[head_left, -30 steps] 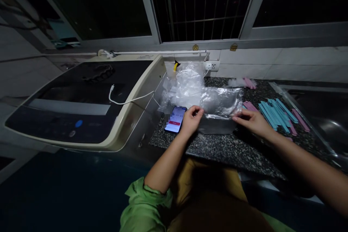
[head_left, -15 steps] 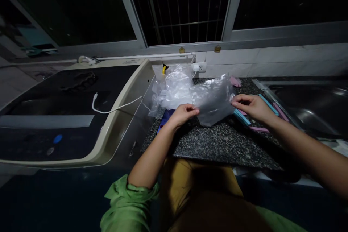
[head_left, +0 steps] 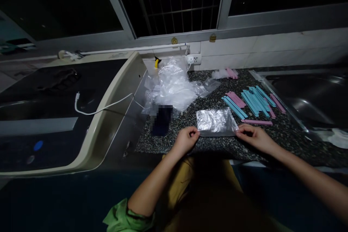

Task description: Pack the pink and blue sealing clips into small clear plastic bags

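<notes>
A small clear plastic bag [head_left: 216, 121] is stretched flat, low over the front of the speckled counter [head_left: 187, 141]. My left hand [head_left: 187, 138] pinches its near left corner, and my right hand [head_left: 251, 136] pinches the near right corner. Beyond it lies a crumpled pile of clear plastic bags [head_left: 176, 85]. Blue strips [head_left: 254, 101] and pink strips [head_left: 236, 99] rest in loose bunches to the right, past my right hand. One pink strip [head_left: 257, 122] lies just behind that hand. A dark phone [head_left: 162, 121], partly pixelated, sits left of my left hand.
A washing machine [head_left: 108, 90] with a white cable [head_left: 108, 108] across it stands on the left. On the right is a metal sink [head_left: 312, 98]. A wall socket [head_left: 194, 59] with a plugged-in charger is behind the bag pile. More pink strips [head_left: 231, 73] lie near the wall.
The bag in my hands, lifted and tilted half a second ago, is now lower, flatter and nearer the counter's front edge. Both hands came toward me with it. The strips behind it show again.
</notes>
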A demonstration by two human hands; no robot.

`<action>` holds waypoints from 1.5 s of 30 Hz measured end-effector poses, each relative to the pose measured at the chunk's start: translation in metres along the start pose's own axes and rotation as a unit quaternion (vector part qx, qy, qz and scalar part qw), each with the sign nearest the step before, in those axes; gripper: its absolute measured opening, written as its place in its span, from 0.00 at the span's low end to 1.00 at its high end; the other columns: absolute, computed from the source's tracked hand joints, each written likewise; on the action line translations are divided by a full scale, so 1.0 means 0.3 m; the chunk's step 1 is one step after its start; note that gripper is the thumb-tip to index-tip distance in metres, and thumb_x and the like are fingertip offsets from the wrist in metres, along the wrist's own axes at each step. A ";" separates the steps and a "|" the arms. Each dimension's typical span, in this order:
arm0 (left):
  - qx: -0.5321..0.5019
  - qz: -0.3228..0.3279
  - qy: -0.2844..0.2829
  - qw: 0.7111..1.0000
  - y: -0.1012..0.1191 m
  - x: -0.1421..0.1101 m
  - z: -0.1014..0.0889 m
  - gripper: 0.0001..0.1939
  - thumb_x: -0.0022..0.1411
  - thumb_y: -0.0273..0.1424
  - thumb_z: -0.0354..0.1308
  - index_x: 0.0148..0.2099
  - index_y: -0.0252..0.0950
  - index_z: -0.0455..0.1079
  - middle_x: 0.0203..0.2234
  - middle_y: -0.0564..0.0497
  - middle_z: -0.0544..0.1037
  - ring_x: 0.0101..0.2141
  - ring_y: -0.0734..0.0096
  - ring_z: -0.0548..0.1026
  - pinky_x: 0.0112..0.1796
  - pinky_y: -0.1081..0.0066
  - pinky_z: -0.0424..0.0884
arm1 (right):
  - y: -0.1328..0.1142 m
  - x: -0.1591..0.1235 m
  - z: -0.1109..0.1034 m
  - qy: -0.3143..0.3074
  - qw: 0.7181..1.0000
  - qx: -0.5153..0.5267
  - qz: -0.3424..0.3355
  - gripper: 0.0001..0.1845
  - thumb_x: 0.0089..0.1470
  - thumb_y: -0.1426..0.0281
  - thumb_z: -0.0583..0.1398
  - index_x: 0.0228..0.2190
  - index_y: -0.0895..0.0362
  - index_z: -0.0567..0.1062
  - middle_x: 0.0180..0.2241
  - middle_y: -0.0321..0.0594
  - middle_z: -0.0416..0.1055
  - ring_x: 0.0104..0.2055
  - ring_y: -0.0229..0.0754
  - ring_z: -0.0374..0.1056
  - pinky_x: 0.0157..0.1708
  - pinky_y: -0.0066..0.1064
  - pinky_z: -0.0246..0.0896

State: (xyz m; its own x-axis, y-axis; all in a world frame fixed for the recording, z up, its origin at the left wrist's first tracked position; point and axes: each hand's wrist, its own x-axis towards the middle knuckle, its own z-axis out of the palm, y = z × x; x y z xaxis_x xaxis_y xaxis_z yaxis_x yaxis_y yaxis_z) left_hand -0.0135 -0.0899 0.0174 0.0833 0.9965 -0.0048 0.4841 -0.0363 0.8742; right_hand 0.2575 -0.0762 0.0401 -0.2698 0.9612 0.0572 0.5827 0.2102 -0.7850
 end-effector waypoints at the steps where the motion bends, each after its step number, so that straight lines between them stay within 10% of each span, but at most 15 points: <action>1: 0.027 0.002 0.005 1.000 -0.013 -0.010 0.015 0.05 0.52 0.30 0.55 0.28 0.34 0.70 0.20 0.54 0.70 0.25 0.73 0.67 0.29 0.73 0.62 | 0.007 -0.009 0.004 -0.006 1.000 -0.004 0.004 0.28 0.40 0.43 0.57 0.21 0.57 0.74 0.29 0.44 0.72 0.32 0.45 0.68 0.35 0.36 0.63; 6: 0.146 0.068 0.055 0.985 -0.026 -0.015 0.015 0.05 0.54 0.31 0.55 0.33 0.36 0.71 0.31 0.49 0.75 0.37 0.66 0.71 0.41 0.67 0.66 | 0.027 0.001 0.020 -0.010 1.000 -0.010 0.019 0.24 0.42 0.47 0.57 0.20 0.56 0.74 0.29 0.44 0.73 0.34 0.46 0.69 0.39 0.37 0.62; 11: 0.322 0.040 0.230 0.918 -0.042 0.076 -0.106 0.21 0.56 0.38 0.54 0.50 0.33 0.64 0.54 0.36 0.62 0.54 0.49 0.61 0.50 0.51 0.60 | 0.035 0.040 0.053 -0.002 1.000 -0.024 0.019 0.21 0.42 0.50 0.56 0.19 0.56 0.72 0.26 0.43 0.73 0.31 0.45 0.69 0.36 0.37 0.63; 21: 0.249 0.213 0.115 0.938 -0.045 0.041 -0.091 0.12 0.58 0.27 0.50 0.45 0.35 0.66 0.46 0.44 0.70 0.48 0.63 0.66 0.50 0.61 0.64 | 0.028 0.048 0.051 0.005 0.999 -0.034 0.016 0.21 0.43 0.51 0.56 0.19 0.55 0.71 0.24 0.42 0.73 0.29 0.44 0.68 0.33 0.34 0.62; 30: 0.155 0.140 0.056 0.976 -0.044 0.001 0.010 0.12 0.48 0.33 0.63 0.37 0.36 0.71 0.36 0.48 0.72 0.41 0.65 0.67 0.44 0.64 0.66 | 0.031 0.030 0.055 0.063 0.998 -0.009 0.020 0.23 0.43 0.48 0.56 0.21 0.56 0.72 0.25 0.42 0.73 0.30 0.44 0.68 0.34 0.34 0.62; 34: 0.123 0.149 0.056 0.980 -0.026 0.031 0.025 0.01 0.51 0.27 0.59 0.28 0.36 0.71 0.33 0.49 0.74 0.39 0.67 0.68 0.44 0.65 0.65 | 0.025 0.033 0.047 0.072 0.997 -0.002 0.036 0.23 0.43 0.48 0.56 0.21 0.56 0.72 0.23 0.40 0.73 0.26 0.42 0.66 0.29 0.33 0.61; 45: 0.183 0.039 0.088 0.979 -0.032 0.015 0.057 0.09 0.57 0.31 0.54 0.25 0.37 0.70 0.27 0.51 0.75 0.37 0.67 0.68 0.44 0.62 0.60 | 0.053 0.062 0.058 0.035 0.991 -0.079 0.102 0.13 0.43 0.59 0.55 0.21 0.56 0.72 0.22 0.39 0.73 0.25 0.42 0.67 0.26 0.31 0.57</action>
State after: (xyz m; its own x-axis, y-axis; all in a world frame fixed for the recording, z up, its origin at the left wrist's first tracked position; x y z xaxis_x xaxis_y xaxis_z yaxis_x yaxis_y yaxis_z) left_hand -0.0028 -0.0865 0.0006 -0.0027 0.9861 0.1662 0.7638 -0.1052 0.6368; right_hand 0.2484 -0.0581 0.0180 -0.0844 0.9954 -0.0460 0.7340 0.0309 -0.6785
